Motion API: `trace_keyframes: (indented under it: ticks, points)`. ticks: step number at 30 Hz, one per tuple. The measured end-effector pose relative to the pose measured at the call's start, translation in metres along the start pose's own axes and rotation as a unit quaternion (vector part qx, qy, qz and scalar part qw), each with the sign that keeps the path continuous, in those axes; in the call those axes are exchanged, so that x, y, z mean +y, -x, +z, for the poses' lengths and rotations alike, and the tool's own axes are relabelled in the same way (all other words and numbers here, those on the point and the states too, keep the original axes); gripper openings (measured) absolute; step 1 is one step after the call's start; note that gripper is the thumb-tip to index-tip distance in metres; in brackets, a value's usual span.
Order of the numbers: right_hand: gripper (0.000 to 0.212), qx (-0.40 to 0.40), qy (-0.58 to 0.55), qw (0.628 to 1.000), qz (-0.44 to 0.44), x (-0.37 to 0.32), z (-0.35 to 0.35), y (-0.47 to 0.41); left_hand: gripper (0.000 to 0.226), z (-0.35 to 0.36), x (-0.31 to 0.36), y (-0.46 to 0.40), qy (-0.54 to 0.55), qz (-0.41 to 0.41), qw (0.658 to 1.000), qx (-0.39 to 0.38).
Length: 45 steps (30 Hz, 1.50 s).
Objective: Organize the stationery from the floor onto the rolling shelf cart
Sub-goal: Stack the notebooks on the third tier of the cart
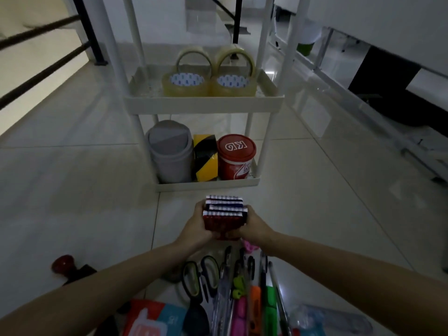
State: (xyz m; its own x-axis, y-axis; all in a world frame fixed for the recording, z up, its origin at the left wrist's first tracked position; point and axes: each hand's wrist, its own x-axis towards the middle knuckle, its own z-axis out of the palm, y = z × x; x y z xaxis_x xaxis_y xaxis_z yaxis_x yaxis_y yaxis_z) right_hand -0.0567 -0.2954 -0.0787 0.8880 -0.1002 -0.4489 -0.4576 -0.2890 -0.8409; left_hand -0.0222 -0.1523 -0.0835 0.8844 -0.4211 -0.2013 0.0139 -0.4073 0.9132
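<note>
Carrying: stack of small spiral-bound notebooks with red and blue covers (225, 212) is clasped at frame centre between left hand (197, 226) and right hand (254, 225), keeping it squared | white plastic rolling shelf cart (206, 103) ahead | pens remain on floor.

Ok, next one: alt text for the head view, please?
Both hands, left hand and right hand, hold a stack of small spiral-bound notepads before a white plastic rolling shelf cart. Clear tape rolls fill its middle tray; pens and black-handled scissors lie on the floor.
</note>
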Motion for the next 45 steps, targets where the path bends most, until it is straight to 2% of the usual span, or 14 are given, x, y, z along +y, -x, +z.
trace_keyframes:
  ticks: [3, 11, 16, 19, 21, 22, 24, 25, 28, 30, 33, 36, 38, 45]
  points:
    - [0.075, 0.011, 0.014, 1.0, -0.003, 0.005, 0.005, 0.004, 0.08, 0.003, -0.003, -0.003, 0.002, -0.013, 1.0, -0.02]
    - [0.058, 0.016, 0.063, 0.995, -0.07, -0.011, -0.008, 0.011, 0.046, 0.005, 0.002, 0.004, 0.001, 0.048, 0.997, 0.067]
    - [0.091, -0.012, -0.078, 0.983, -0.166, -0.073, -0.032, 0.027, 0.055, -0.028, 0.076, -0.001, 0.023, 0.099, 0.992, 0.08]
    - [0.069, -0.014, -0.122, 0.953, -0.278, -0.123, -0.047, 0.046, 0.048, -0.062, 0.135, 0.001, 0.012, 0.164, 0.98, 0.107]
    - [0.064, 0.046, -0.114, 0.933, -0.339, -0.154, -0.054, 0.06, 0.046, -0.083, 0.176, 0.013, 0.028, 0.212, 0.968, 0.134]
    - [0.067, 0.038, -0.136, 0.921, -0.363, -0.171, -0.057, 0.073, 0.046, -0.091, 0.196, 0.02, 0.03, 0.231, 0.96, 0.154]
    - [0.107, 0.01, -0.142, 0.906, -0.398, -0.204, -0.061, 0.094, 0.041, -0.106, 0.233, 0.038, 0.002, 0.259, 0.946, 0.194]
    - [0.114, -0.006, -0.192, 0.896, -0.399, -0.218, -0.066, 0.1, 0.036, -0.113, 0.248, 0.044, 0.002, 0.264, 0.944, 0.2]
    - [0.102, 0.001, -0.205, 0.896, -0.393, -0.261, -0.075, 0.123, 0.033, -0.135, 0.291, 0.058, 0.098, 0.269, 0.951, 0.118]
    - [0.082, -0.011, -0.212, 0.897, -0.388, -0.291, -0.081, 0.145, 0.017, -0.152, 0.319, 0.066, 0.087, 0.271, 0.953, 0.106]
    - [0.04, -0.007, -0.219, 0.902, -0.372, -0.339, -0.088, 0.173, 0.026, -0.187, 0.358, 0.075, 0.075, 0.333, 0.916, 0.21]
    - [0.028, 0.041, -0.227, 0.91, -0.345, -0.387, -0.098, 0.181, 0.025, -0.225, 0.379, 0.086, 0.114, 0.354, 0.853, 0.368]
    - [0.027, 0.052, -0.241, 0.917, -0.313, -0.415, -0.105, 0.176, 0.028, -0.238, 0.373, 0.087, 0.117, 0.342, 0.83, 0.425]
    - [0.013, 0.077, -0.207, 0.941, -0.258, -0.47, -0.101, 0.129, 0.037, -0.238, 0.322, 0.057, -0.053, 0.286, 0.854, 0.43]
